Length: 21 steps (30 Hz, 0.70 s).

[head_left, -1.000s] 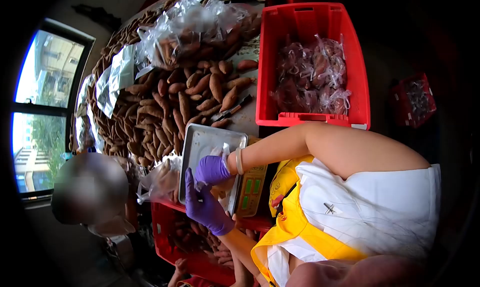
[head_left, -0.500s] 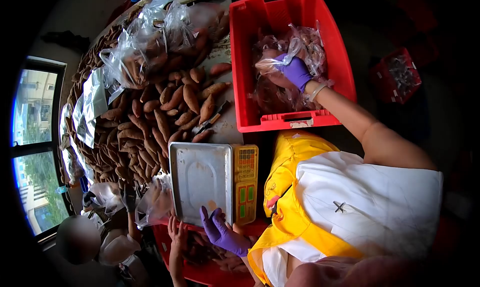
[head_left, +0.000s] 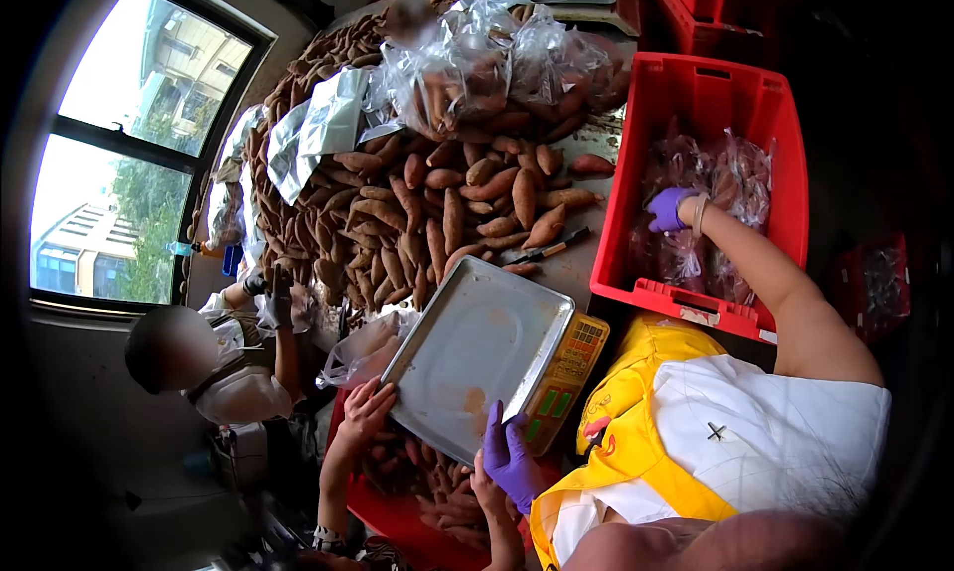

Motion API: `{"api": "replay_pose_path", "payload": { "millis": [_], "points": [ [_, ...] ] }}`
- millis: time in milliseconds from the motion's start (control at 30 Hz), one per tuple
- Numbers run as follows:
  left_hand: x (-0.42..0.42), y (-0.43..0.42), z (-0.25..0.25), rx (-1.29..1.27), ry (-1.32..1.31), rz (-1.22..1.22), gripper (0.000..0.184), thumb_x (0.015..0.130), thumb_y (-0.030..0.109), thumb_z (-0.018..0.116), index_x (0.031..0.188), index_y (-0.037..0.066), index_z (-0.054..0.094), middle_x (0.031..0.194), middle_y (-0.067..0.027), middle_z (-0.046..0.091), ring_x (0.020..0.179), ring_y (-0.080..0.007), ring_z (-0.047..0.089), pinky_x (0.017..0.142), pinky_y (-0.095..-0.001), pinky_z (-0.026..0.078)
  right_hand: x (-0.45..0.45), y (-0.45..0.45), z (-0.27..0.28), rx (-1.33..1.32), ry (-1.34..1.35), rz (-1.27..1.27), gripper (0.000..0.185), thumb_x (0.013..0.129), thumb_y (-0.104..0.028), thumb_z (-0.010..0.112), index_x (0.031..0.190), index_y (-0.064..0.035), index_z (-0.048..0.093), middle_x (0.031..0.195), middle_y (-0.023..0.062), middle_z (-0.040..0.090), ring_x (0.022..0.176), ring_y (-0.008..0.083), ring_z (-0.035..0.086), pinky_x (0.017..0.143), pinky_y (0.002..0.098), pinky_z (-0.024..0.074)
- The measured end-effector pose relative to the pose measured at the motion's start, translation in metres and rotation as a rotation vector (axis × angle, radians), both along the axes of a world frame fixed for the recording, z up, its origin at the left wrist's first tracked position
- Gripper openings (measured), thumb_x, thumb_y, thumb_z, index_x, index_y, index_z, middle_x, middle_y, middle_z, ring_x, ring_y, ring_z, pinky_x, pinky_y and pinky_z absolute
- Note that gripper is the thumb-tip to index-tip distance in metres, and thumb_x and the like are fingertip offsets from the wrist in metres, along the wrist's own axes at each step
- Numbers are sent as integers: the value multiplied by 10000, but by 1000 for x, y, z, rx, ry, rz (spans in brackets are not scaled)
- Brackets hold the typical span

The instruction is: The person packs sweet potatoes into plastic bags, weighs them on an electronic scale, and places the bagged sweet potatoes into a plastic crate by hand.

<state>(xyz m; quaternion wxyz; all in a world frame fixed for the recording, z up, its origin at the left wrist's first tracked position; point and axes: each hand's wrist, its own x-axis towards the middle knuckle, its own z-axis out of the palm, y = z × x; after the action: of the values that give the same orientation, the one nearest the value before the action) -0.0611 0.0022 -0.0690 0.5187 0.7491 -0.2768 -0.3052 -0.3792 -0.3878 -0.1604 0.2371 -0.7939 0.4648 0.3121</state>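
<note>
My left hand (head_left: 512, 462), in a purple glove, has its fingers apart at the near corner of the yellow scale (head_left: 576, 357), touching or almost touching the metal tray (head_left: 477, 342). Nothing lies on the tray except brown stains. A co-worker's bare hand (head_left: 366, 412) grips the tray's far edge, and another bare hand (head_left: 487, 487) is by its lower corner. Inside the red crate (head_left: 616, 238), my right hand (head_left: 671, 210), also gloved, is curled among clear plastic bags (head_left: 740, 188) with reddish contents. What its fingers hold, if anything, is hidden.
Sweet potatoes (head_left: 397, 213) cover the table in a heap, with filled plastic bags (head_left: 447, 79) on top. A knife (head_left: 552, 248) lies near the crate. Below the scale is a red bin of sweet potatoes (head_left: 447, 496). Another person (head_left: 234, 362) works near the window.
My right hand no longer visibly lifts a bag and sits lower among the bags. The co-worker's hand has taken hold of the tray edge, and the scale has turned. The view has shifted.
</note>
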Motion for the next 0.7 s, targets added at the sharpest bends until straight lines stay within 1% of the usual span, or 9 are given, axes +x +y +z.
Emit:
{"api": "replay_pose_path", "payload": {
  "millis": [67, 167, 233, 367, 467, 500, 533, 600, 700],
  "points": [
    [7, 11, -4, 44, -82, -8, 364, 926, 36, 549, 1287, -3, 547, 969, -110, 675, 858, -131, 628, 808, -243, 494, 33, -43, 8, -126, -739, -176, 568, 834, -394, 637, 1255, -19, 563, 1199, 177, 621, 1109, 297, 602, 942, 367, 469],
    [16, 29, -3, 104, 41, -70, 390, 978, 127, 436, 1354, 27, 476, 1085, -119, 653, 955, -152, 612, 884, -247, 451, 120, -110, 59, 66, -1306, -441, 773, 834, -373, 712, 1419, -7, 362, 1094, 107, 626, 927, 158, 556, 813, 279, 465],
    [7, 15, 21, 72, 263, -26, 409, 985, 165, 392, 1365, 27, 457, 1117, -141, 637, 994, -180, 603, 931, -261, 428, 181, -158, 71, -368, -1437, -399, 1058, 727, -485, 778, 1484, -30, 195, 1323, 232, 491, 1186, 304, 512, 971, 359, 422],
    [-31, -7, 50, 145, -56, 118, 357, 947, 107, 554, 1290, 9, 545, 1011, -135, 683, 896, -145, 640, 889, -238, 458, 260, -232, 99, -826, -978, -473, 1406, 534, -674, 799, 1511, -110, -40, 1505, 296, 198, 1345, 453, 314, 1088, 478, 306],
    [54, 73, -69, 204, 345, 202, 348, 958, 118, 536, 1294, 26, 545, 1019, -116, 685, 887, -135, 640, 886, -222, 453, 303, -275, 100, -1076, -942, -599, 1417, 533, -661, 806, 1504, -151, -91, 1510, 294, 172, 1283, 451, 396, 1035, 452, 389],
    [50, 74, -68, 189, 347, 228, 345, 956, 109, 536, 1289, 22, 550, 1015, -114, 684, 883, -133, 637, 877, -223, 456, 308, -273, 117, -900, -938, -703, 1399, 565, -619, 814, 1497, -149, -117, 1497, 292, 218, 1243, 443, 448, 995, 443, 430],
    [42, 64, -57, 161, 336, 254, 341, 954, 101, 536, 1284, 18, 554, 1011, -112, 683, 879, -132, 634, 869, -225, 459, 317, -303, 94, -836, -1132, -712, 1269, 627, -584, 787, 1508, -136, -9, 1433, 258, 380, 1182, 397, 526, 956, 463, 451],
    [15, 49, -27, 90, 285, 325, 334, 949, 83, 536, 1274, 11, 562, 1004, -107, 681, 871, -128, 627, 851, -228, 466, 329, -319, 100, -691, -1006, -660, 633, 778, -497, 663, 1223, -56, 573, 1131, 243, 627, 1018, 393, 619, 913, 435, 479],
    [-19, 28, 16, -3, 274, 403, 325, 942, 57, 536, 1260, -1, 575, 993, -100, 679, 859, -124, 617, 824, -232, 475, 364, -346, 87, -678, -1291, -422, 317, 886, -369, 602, 1015, -96, 700, 894, 161, 691, 772, 305, 663, 742, 392, 506]
  ]
}}
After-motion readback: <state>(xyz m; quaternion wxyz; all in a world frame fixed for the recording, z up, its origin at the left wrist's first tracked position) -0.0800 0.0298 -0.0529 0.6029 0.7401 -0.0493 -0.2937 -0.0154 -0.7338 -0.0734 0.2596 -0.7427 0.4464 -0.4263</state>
